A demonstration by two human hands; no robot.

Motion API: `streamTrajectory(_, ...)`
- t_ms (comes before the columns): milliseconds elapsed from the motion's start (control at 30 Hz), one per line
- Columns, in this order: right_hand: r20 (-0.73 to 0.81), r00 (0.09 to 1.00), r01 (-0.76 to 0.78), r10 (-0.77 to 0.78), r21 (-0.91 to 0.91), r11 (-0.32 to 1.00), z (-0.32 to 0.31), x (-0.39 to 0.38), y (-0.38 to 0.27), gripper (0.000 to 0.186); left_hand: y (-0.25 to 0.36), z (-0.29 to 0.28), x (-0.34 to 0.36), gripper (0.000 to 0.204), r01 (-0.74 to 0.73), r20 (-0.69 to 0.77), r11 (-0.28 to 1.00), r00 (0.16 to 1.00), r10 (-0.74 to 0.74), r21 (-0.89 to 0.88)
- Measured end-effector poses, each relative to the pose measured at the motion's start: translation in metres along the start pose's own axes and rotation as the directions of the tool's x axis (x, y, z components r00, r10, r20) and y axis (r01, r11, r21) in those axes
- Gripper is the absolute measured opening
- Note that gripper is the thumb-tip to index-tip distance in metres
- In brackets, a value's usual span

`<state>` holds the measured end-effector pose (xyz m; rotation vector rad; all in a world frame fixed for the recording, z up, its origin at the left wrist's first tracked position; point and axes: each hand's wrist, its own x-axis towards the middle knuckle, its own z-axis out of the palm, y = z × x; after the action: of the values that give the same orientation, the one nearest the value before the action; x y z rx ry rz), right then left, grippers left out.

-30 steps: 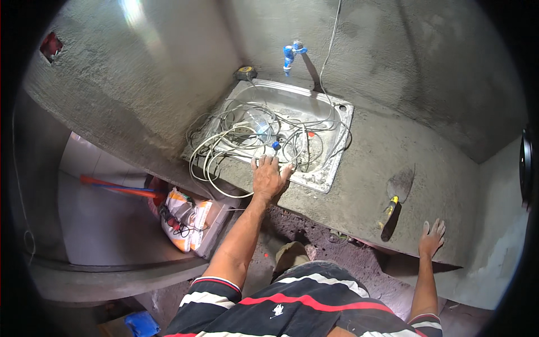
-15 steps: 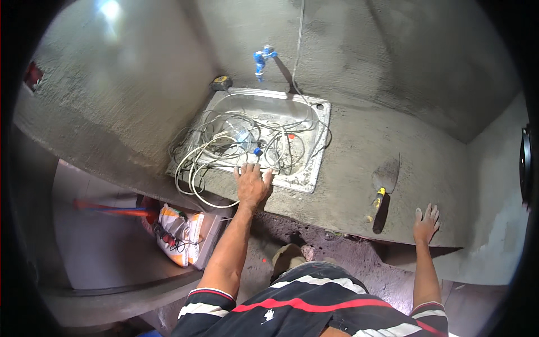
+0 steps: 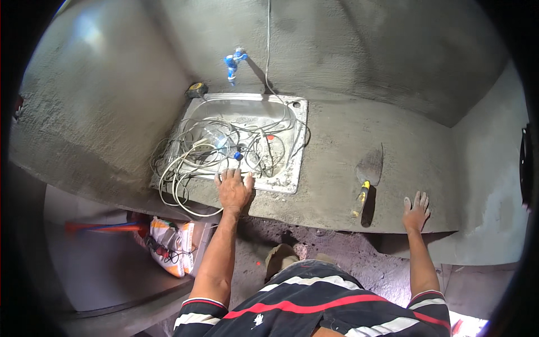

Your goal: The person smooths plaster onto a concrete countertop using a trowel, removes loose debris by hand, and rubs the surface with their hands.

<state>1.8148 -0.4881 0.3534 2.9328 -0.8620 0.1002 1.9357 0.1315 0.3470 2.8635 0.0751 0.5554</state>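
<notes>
My left hand (image 3: 233, 190) rests with spread fingers on the front rim of a dusty metal sink (image 3: 287, 182). Looped cable (image 3: 197, 147) lies in a tangle across the sink basin and hangs over its front left corner. Among the loops are a clear plastic bottle (image 3: 218, 137) and its blue cap (image 3: 237, 156). Far to the right, my right hand (image 3: 415, 212) lies flat, fingers apart, on the cement counter (image 3: 331, 163) near its front edge. Between the hands, closer to the right one, lies a trowel (image 3: 369, 167) with a yellow and black handle. Neither hand holds anything.
Above the sink a blue faucet (image 3: 232, 67) sticks out of the plastered wall. A tape measure (image 3: 196, 90) sits at the sink's back left corner. Down at the left, a white and orange sack (image 3: 171, 247) stands below counter height. A cable (image 3: 268, 45) runs down the back wall.
The whole view has shifted, so the sink, trowel and counter appear further left. Both hands stay in place on the rim and the counter.
</notes>
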Motion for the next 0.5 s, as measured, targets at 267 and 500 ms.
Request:
streamTrajectory(267, 0.009, 1.0, 0.001, -0.001, -0.018, 1.0, 0.0012, 0.0015, -0.0029, 0.07, -0.0015, -0.0012, -0.0021, 0.049, 0.01, -0.017, 1.0, 1.0, -0.01, 0.005)
streamTrajectory(500, 0.013, 1.0, -0.003, 0.004, -0.065, 0.998, 0.0011, 0.0013, -0.0035, 0.069, -0.0044, 0.0007, -0.0018, 0.049, -0.005, -0.029, 1.0, 1.0, 0.005, 0.0)
